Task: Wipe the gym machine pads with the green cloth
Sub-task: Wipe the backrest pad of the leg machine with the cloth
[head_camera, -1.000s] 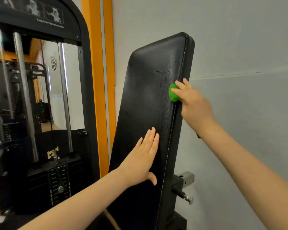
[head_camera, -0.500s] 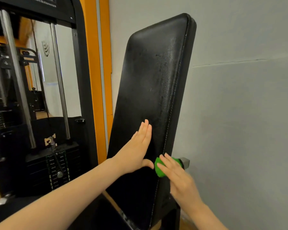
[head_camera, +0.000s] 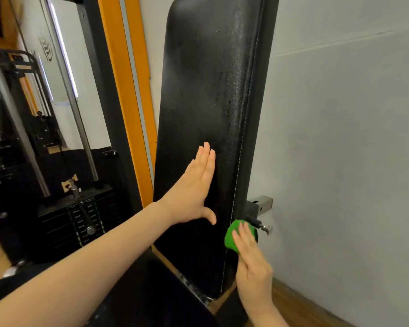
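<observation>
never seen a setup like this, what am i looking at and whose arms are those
There is no robot here. The picture comes from a wide-angle camera worn on a person's head, looking forward and down, so the two arms are the wearer's own. The tall black slab is the back pad of a gym machine, standing nearly upright beside a grey wall. The left hand lies flat on the pad's face with straight fingers. The right hand presses a bunched green cloth against the pad's lower right edge, near a metal adjustment pin. At left is the weight stack behind an orange post.
</observation>
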The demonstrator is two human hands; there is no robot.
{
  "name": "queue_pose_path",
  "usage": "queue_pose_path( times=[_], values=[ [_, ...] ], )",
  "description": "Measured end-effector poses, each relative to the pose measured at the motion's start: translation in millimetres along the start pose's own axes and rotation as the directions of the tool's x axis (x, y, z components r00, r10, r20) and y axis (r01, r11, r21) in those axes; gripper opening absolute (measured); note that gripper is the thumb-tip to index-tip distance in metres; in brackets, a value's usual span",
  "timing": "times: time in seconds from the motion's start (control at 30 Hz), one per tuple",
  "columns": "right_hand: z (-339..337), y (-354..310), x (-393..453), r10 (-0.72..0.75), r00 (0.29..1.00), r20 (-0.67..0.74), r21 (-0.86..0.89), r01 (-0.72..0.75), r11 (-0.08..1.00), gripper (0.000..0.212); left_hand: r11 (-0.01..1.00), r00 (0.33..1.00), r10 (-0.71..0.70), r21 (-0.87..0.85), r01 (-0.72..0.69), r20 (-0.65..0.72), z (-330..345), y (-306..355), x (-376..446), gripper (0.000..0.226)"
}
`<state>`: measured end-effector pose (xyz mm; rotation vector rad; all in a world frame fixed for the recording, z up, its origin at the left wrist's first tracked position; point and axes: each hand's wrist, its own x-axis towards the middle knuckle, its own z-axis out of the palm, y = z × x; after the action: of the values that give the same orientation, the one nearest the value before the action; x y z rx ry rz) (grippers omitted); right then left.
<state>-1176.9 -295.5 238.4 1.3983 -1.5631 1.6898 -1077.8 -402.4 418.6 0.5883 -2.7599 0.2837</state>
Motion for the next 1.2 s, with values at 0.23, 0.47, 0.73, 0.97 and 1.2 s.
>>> queue_pose_path(
  times=[0.23,0.47,0.73,0.97,1.2],
  values=[
    [-27.3,-16.4,5.3,0.084,0.995,0.047,0.029,-0.085,0.996,0.037,1.0,1.0,-0.001,0.03,0.001,0.008,0.9,4.0,-9.7,0.135],
    [0.1,-20.1,43.3,-0.001,0.997,-0.071,0.008,0.001,1.0,0.035,0.984,0.983,0.051,0.159,-0.08,0.178,37.1,1.2,-40.3,0.136],
    [7.6,-1.5,-51.7,-0.003,0.999,0.042,-0.066,0.006,0.998,0.032,0.984,0.988,0.029,0.172,-0.055,0.149,45.9,1.8,-38.5,0.134],
    [-27.7,-2.8,-37.9,0.002,0.992,0.128,-0.073,0.008,0.997,0.038,0.989,0.988,0.017,0.143,-0.039,0.154,43.1,5.6,-40.4,0.135],
    [-2.2,-4.4,-33.5,0.038,0.997,0.069,-0.11,-0.03,0.994,0.039,0.995,0.988,0.022,0.089,-0.036,0.152,45.4,4.1,-38.8,0.137]
  ],
)
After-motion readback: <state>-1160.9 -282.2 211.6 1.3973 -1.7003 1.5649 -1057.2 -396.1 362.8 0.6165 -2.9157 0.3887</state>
